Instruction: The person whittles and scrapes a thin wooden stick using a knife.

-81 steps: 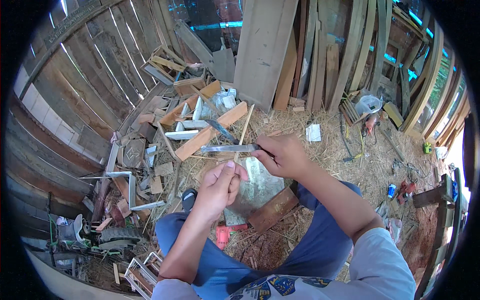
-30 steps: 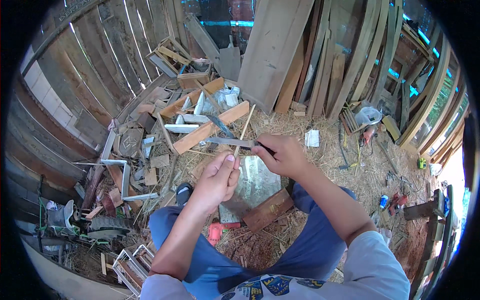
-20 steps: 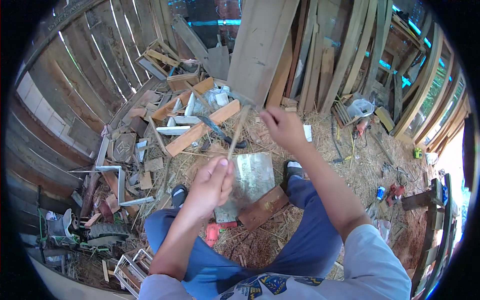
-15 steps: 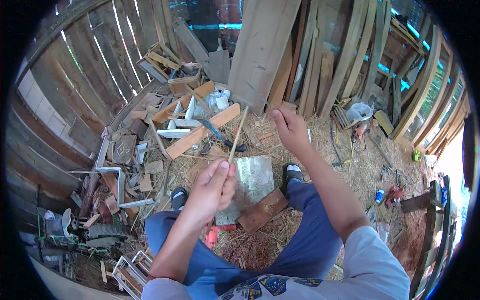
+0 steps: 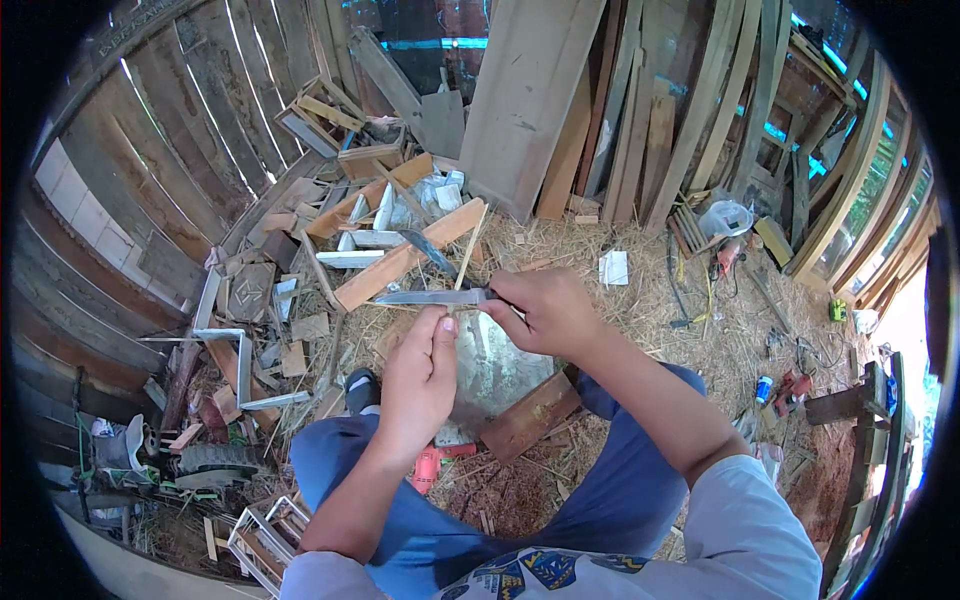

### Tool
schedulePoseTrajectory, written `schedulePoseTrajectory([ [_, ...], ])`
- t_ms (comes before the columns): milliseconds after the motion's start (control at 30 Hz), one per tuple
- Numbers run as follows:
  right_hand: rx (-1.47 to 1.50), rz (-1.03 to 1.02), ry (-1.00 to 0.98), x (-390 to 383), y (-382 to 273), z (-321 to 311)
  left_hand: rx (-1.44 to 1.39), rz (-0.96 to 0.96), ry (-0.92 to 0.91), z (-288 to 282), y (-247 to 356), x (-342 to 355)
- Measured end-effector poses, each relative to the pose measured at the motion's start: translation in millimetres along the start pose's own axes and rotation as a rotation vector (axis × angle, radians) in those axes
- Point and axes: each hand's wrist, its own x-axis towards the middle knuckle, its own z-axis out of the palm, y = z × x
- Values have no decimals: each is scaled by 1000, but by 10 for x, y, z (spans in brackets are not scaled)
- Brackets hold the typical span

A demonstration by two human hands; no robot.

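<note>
My left hand (image 5: pixel 420 380) is closed on a thin pale wooden stick (image 5: pixel 472 240), which slants up and away from me. My right hand (image 5: pixel 538 312) grips a knife (image 5: pixel 418 298) by its dark handle, the silver blade lying level across the stick just above my left fingertips. Behind them a dark-bladed machete (image 5: pixel 425 250) with a black handle lies on the floor, partly hidden. Beneath my hands are a scuffed pale sheet (image 5: pixel 500 375) and a reddish-brown board (image 5: pixel 530 418) between my legs. A red power tool (image 5: pixel 428 465) lies below my left hand.
Planks (image 5: pixel 530 110) lean on the back wall. Wood offcuts (image 5: pixel 395 265) and white frames (image 5: pixel 270 400) pile at left, near a wheeled object (image 5: pixel 210 462). Straw, cords and a plastic container (image 5: pixel 725 218) are at right, with a blue can (image 5: pixel 762 390) and a dark wooden stand (image 5: pixel 840 405).
From half a second ago, my right hand has come down and leftward, bringing the knife back across the stick from a raised position. My left hand has shifted slightly, still holding the stick.
</note>
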Motion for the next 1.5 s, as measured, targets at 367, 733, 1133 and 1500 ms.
schedulePoseTrajectory([
  [367, -85, 480, 276, 186, 785, -136, -166, -41, -106, 27, 243, -207],
  [733, 927, 919, 167, -27, 353, 202, -827, -138, 167, -253, -359, 364],
  [1133, 906, 883, -65, -134, -82, 451, -586, 102, 437, -256, -539, 552],
  [1500, 1329, 1129, 124, -99, -55, 383, -564, 86, 445, -205, -465, 491],
])
